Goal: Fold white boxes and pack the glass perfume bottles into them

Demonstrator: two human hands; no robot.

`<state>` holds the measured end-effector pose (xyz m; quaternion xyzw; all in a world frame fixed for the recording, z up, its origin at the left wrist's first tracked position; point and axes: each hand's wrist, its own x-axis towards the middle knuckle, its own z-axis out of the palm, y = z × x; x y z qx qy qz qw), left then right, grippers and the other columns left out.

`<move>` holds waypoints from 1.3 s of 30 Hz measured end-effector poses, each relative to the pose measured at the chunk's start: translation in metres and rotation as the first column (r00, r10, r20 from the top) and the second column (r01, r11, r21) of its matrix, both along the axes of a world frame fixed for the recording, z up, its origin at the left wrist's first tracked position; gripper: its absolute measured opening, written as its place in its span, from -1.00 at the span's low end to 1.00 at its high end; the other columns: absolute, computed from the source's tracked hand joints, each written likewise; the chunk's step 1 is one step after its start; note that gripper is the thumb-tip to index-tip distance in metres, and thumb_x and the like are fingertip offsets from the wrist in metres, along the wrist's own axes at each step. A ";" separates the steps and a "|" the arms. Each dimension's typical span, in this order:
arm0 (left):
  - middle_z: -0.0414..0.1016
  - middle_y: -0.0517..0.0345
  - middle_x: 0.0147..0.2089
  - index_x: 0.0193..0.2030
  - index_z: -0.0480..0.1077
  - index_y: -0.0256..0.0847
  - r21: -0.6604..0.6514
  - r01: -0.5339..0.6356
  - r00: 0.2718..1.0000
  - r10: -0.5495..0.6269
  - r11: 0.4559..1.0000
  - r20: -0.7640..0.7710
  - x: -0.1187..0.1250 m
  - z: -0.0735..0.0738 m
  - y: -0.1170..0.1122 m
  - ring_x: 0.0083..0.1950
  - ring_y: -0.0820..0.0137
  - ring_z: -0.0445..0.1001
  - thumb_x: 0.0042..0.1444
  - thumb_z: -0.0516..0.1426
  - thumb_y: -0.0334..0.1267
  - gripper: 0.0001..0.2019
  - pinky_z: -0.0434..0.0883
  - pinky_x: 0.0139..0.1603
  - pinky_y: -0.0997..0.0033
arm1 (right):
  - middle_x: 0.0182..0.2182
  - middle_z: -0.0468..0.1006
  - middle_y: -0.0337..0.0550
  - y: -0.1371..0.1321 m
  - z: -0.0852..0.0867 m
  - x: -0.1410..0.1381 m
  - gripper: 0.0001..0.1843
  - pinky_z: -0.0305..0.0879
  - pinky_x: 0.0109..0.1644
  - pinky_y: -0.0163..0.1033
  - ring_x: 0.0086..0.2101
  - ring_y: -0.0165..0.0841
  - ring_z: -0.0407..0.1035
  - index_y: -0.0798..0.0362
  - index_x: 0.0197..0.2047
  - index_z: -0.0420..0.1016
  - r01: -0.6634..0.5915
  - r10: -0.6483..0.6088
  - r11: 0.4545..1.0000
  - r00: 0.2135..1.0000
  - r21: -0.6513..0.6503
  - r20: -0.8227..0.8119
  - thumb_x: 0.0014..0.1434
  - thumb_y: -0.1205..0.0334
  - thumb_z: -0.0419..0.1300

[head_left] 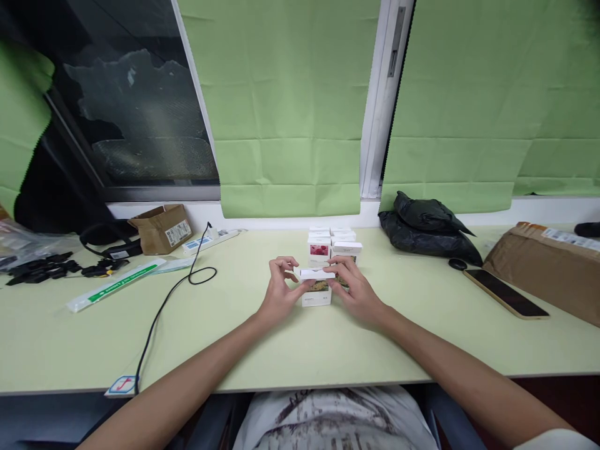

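Both my hands meet at the middle of the pale green table (328, 350) around a small white box (317, 289) with a picture on its front. My left hand (281, 289) pinches the left end of the box's white lid, fingers curled. My right hand (355, 289) grips the right end of the same lid. Just behind stand several more small white boxes (334, 245) in a tight cluster; one shows a red picture.
A black cable (169, 303) loops across the left of the table. A brown carton (162, 228), a white power strip (210, 240) and black parts lie at the far left. Black bags (426, 231), a phone (505, 292) and a brown parcel (548, 265) sit at the right.
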<state>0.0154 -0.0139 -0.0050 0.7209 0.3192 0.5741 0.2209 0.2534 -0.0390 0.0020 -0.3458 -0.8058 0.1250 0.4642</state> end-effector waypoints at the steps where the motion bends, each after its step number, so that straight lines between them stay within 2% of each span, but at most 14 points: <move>1: 0.31 0.10 0.06 -0.07 0.05 -0.03 -0.009 0.003 1.000 -0.003 1.000 -0.007 0.000 0.000 0.000 0.00 0.34 0.41 0.24 0.34 -0.18 -0.53 0.46 -0.10 0.30 | 0.23 0.34 0.01 0.000 -0.001 0.000 -0.72 0.48 0.11 -0.02 0.14 -0.14 0.41 -0.14 0.20 0.45 0.003 -0.003 1.000 1.000 0.001 -0.003 0.51 0.16 0.07; 5: 0.35 0.11 0.03 -0.04 0.15 -0.05 -0.026 0.028 0.997 -0.030 0.999 -0.064 0.001 0.003 -0.003 -0.02 0.35 0.43 0.28 0.31 -0.20 -0.64 0.46 -0.08 0.29 | 0.21 0.34 0.00 0.001 -0.001 0.000 -0.73 0.50 0.06 -0.03 0.13 -0.15 0.41 -0.15 0.19 0.46 0.001 -0.001 1.000 1.000 -0.010 -0.015 0.51 0.16 0.06; 9: 0.37 0.10 0.02 0.05 0.25 -0.04 0.002 0.030 0.994 -0.029 1.000 -0.109 0.001 0.006 -0.005 0.01 0.31 0.45 0.30 0.29 -0.23 -0.69 0.46 -0.07 0.28 | 0.19 0.35 0.00 0.000 0.000 -0.001 -0.73 0.50 0.06 -0.03 0.12 -0.14 0.41 -0.15 0.19 0.46 -0.009 0.009 1.000 1.000 -0.009 -0.022 0.51 0.17 0.06; 12: 0.38 0.10 0.01 0.03 0.30 -0.05 0.029 0.039 0.988 -0.034 0.999 -0.153 0.001 0.007 -0.006 0.01 0.32 0.45 0.32 0.27 -0.23 -0.76 0.47 -0.05 0.27 | 0.19 0.35 0.00 0.000 0.000 -0.001 -0.73 0.51 0.05 -0.03 0.12 -0.15 0.42 -0.15 0.19 0.46 -0.009 0.009 1.000 1.000 -0.009 -0.022 0.51 0.17 0.06; 16: 0.39 0.10 0.01 -0.01 0.34 -0.06 0.038 0.047 0.981 -0.039 0.998 -0.191 0.001 0.009 -0.007 -0.02 0.33 0.45 0.35 0.24 -0.22 -0.83 0.45 -0.05 0.28 | 0.19 0.35 0.00 -0.001 0.000 -0.001 -0.73 0.51 0.05 -0.04 0.09 -0.16 0.43 -0.14 0.18 0.46 -0.001 0.000 1.000 1.000 -0.010 -0.018 0.50 0.16 0.07; 21: 0.41 0.10 0.02 0.01 0.35 -0.06 0.018 0.037 0.979 -0.033 0.999 -0.200 0.001 0.009 -0.008 -0.02 0.33 0.45 0.36 0.23 -0.20 -0.83 0.45 -0.04 0.28 | 0.18 0.35 0.01 -0.001 0.001 -0.002 -0.72 0.50 0.07 -0.01 0.03 -0.18 0.44 -0.14 0.20 0.42 0.031 -0.030 1.000 0.998 0.007 -0.058 0.48 0.15 0.10; 24: 0.41 0.09 0.02 0.02 0.35 -0.06 0.009 0.039 0.979 -0.036 0.999 -0.202 0.001 0.009 -0.008 -0.01 0.31 0.46 0.35 0.24 -0.17 -0.81 0.45 -0.05 0.27 | 0.04 0.40 -0.03 -0.001 0.001 -0.002 -0.69 0.48 -0.01 -0.04 -0.12 -0.23 0.44 -0.09 0.18 0.36 0.113 -0.113 0.994 0.983 -0.007 -0.145 0.41 0.11 0.21; 28: 0.42 0.09 0.01 0.02 0.35 -0.07 0.005 0.044 0.980 -0.042 0.999 -0.195 0.000 0.009 -0.007 -0.02 0.30 0.47 0.36 0.23 -0.15 -0.81 0.44 -0.06 0.28 | -0.28 0.43 -0.22 0.002 0.000 -0.002 -0.69 0.41 -0.14 -0.12 -0.28 -0.28 0.38 -0.05 -0.10 0.31 0.187 -0.196 0.980 0.956 -0.065 -0.217 0.29 0.02 0.34; 30: 0.42 0.09 0.00 0.02 0.34 -0.07 -0.002 0.047 0.980 -0.046 0.999 -0.193 0.001 0.009 -0.008 -0.03 0.31 0.47 0.36 0.22 -0.15 -0.81 0.44 -0.05 0.28 | -0.33 0.43 -0.25 0.004 -0.002 -0.002 -0.69 0.38 -0.19 -0.15 -0.30 -0.29 0.37 -0.05 -0.18 0.30 0.178 -0.194 0.979 0.960 -0.095 -0.201 0.30 0.00 0.34; 34: 0.43 0.10 0.00 0.01 0.33 -0.07 -0.010 0.045 0.980 -0.046 0.999 -0.193 0.001 0.009 -0.008 -0.05 0.33 0.46 0.36 0.22 -0.16 -0.82 0.42 -0.04 0.28 | -0.17 0.47 -0.15 0.005 -0.004 -0.002 -0.79 0.44 -0.11 -0.11 -0.20 -0.25 0.43 -0.05 -0.09 0.39 0.094 -0.106 0.992 0.983 -0.080 -0.150 0.35 0.05 0.28; 39: 0.41 0.11 -0.01 0.01 0.33 -0.07 -0.016 0.054 0.980 -0.056 0.998 -0.189 0.001 0.009 -0.008 -0.07 0.34 0.45 0.36 0.22 -0.16 -0.82 0.41 -0.04 0.28 | 0.03 0.44 -0.05 0.002 -0.003 -0.003 -0.72 0.49 0.06 -0.03 -0.03 -0.19 0.45 -0.10 0.10 0.40 0.009 -0.011 1.000 0.992 -0.022 -0.129 0.38 0.10 0.28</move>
